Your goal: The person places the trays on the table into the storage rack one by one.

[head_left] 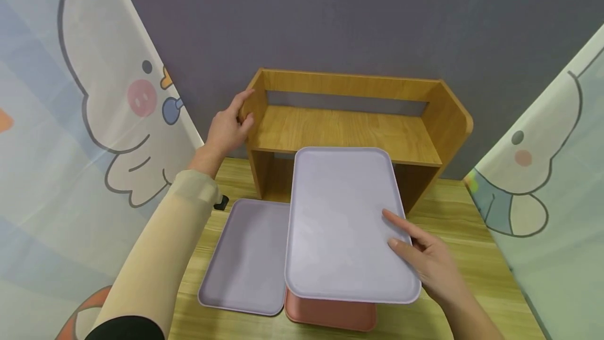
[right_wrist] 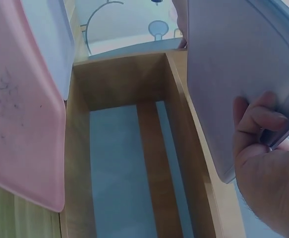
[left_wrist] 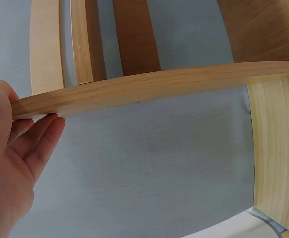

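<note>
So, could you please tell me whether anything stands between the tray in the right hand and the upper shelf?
Nothing visible does: the upper shelf is open at the front, facing the tray that the right hand holds. The left hand grips the side panel, off to one side.

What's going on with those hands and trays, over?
Left hand grips wooden shelf's end panel. Right hand holds lilac tray by one edge. Held tray partly hides pink tray from head camera.
</note>
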Available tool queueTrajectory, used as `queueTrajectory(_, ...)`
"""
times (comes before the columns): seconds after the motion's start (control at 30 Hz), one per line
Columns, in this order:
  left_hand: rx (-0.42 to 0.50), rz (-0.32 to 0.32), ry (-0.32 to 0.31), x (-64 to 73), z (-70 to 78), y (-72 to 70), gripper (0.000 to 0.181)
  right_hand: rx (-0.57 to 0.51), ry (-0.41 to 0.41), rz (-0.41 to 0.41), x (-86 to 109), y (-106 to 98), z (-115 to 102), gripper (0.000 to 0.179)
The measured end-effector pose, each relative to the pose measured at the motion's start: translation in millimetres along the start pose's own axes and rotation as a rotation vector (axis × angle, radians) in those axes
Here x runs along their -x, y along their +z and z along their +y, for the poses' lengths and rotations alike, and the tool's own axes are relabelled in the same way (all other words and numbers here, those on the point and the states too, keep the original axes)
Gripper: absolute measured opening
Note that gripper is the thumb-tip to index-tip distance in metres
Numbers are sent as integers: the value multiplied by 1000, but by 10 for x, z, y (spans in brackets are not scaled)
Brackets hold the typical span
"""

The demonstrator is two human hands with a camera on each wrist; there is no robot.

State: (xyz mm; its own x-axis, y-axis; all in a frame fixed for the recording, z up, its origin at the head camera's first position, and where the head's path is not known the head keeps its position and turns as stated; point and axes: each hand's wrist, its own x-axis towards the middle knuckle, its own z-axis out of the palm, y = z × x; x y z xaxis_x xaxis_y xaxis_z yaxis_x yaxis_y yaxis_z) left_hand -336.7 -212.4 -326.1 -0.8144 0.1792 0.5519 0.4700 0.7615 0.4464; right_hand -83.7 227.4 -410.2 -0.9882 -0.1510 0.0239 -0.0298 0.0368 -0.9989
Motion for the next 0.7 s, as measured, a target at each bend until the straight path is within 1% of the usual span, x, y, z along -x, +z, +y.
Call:
queueTrajectory(0.1,2,-3,-5,2,3,-1,59,5,0,3,-103,65,-32,53)
queueTrajectory(0.2,8,-3,-4,4,8,-2,59,18,19,13,-208,131,-66,53)
queueTrajectory(0.5,8,14,7,-10,11,7,59,34,38,-28,-527,279,-121,56)
queueTrajectory(0.7,5,11,-7,-8,9,6,60,19,82,-33,-773,371,-159,56)
